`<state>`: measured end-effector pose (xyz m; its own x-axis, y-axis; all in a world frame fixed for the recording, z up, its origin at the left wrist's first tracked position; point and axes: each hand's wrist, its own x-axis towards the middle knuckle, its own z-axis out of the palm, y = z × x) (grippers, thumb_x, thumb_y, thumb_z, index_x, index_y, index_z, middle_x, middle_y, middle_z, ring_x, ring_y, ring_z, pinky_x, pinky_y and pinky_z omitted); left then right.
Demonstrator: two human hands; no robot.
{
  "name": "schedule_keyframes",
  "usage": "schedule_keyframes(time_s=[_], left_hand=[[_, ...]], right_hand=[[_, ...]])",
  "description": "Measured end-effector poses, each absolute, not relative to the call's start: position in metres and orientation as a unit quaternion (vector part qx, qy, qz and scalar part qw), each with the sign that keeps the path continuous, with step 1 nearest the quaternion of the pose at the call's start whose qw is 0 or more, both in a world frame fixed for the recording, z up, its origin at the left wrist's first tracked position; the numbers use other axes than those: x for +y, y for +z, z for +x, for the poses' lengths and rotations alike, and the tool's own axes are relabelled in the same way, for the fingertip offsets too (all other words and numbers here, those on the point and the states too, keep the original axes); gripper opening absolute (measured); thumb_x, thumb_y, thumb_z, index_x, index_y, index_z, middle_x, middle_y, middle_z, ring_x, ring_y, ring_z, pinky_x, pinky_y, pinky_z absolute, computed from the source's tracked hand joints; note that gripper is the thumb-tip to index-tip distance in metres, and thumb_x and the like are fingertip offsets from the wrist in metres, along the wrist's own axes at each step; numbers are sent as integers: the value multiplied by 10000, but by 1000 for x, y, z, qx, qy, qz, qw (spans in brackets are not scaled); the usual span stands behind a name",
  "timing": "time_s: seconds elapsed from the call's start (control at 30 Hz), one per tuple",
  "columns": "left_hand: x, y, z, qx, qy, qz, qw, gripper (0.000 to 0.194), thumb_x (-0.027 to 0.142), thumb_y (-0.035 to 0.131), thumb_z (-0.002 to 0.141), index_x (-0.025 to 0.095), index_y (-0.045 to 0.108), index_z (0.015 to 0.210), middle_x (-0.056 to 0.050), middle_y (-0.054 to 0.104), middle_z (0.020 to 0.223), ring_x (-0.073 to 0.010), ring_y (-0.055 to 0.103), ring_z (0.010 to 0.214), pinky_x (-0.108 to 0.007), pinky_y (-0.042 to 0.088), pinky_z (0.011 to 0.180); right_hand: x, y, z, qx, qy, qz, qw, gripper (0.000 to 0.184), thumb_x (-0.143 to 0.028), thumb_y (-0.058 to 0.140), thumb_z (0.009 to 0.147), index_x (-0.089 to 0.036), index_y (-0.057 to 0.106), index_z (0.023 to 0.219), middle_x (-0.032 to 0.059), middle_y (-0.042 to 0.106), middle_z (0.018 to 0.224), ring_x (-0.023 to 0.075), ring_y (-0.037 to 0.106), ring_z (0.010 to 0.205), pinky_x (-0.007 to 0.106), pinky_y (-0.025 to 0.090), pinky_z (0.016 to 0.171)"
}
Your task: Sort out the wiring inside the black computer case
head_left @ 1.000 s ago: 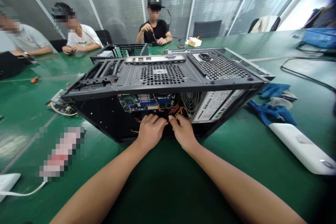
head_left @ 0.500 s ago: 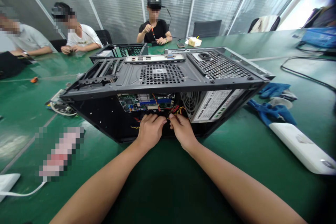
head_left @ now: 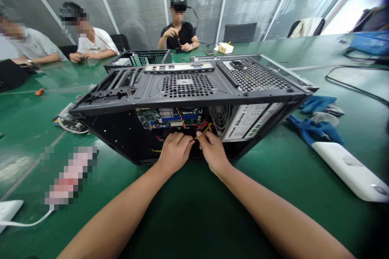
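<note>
A black computer case lies on the green table with its rear panel up and its open side toward me. Inside show a motherboard and a power supply with a fan grille. My left hand and my right hand meet at the case opening, fingertips almost touching. Both are closed in a pinch on thin power supply cables, whose red, yellow and black wires run out beside the power supply. The fingers hide the exact spot being gripped. More yellow wire lies in the dark left of my left hand.
Blue gloves and a white oblong device lie at right. A circuit board with a white cable and a blurred-out pink object lie at left. Another case frame stands behind. Three people sit across the table, one holding a screwdriver.
My hands stay at the same place in the case; the fingertips shift slightly and a bit of yellow wire now shows between them. The person opposite moves the screwdriver hand a little.
</note>
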<state>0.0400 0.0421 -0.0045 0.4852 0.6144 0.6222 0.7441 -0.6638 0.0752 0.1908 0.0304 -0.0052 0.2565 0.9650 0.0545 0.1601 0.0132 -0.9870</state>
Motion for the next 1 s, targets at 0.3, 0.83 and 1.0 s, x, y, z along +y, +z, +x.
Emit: schedule_keyframes(time_s=[0.3, 0.83, 1.0], left_hand=[[44, -8, 38, -380, -353, -847, 119, 218, 268, 516, 984, 190, 677, 861, -40, 624, 763, -175, 561, 721, -320, 417, 680], [44, -1, 42, -398, -307, -853, 143, 304, 292, 466, 1005, 193, 691, 826, -26, 590, 656, -180, 524, 638, -323, 337, 634], [45, -2, 41, -395, -323, -851, 123, 266, 271, 486, 997, 185, 693, 853, -24, 619, 666, -175, 552, 635, -315, 350, 634]], right_hand=[[32, -11, 192, -497, 351, -596, 523, 410, -589, 541, 837, -241, 466, 634, -21, 478, 550, 191, 497, 616, 321, 378, 616], [33, -12, 191, -494, 356, -597, 522, 402, -574, 540, 837, -241, 452, 629, -17, 478, 561, 190, 497, 604, 330, 392, 617], [33, -10, 190, -459, 418, -560, 549, 397, -604, 569, 791, -227, 516, 677, -10, 523, 622, 180, 531, 609, 327, 446, 610]])
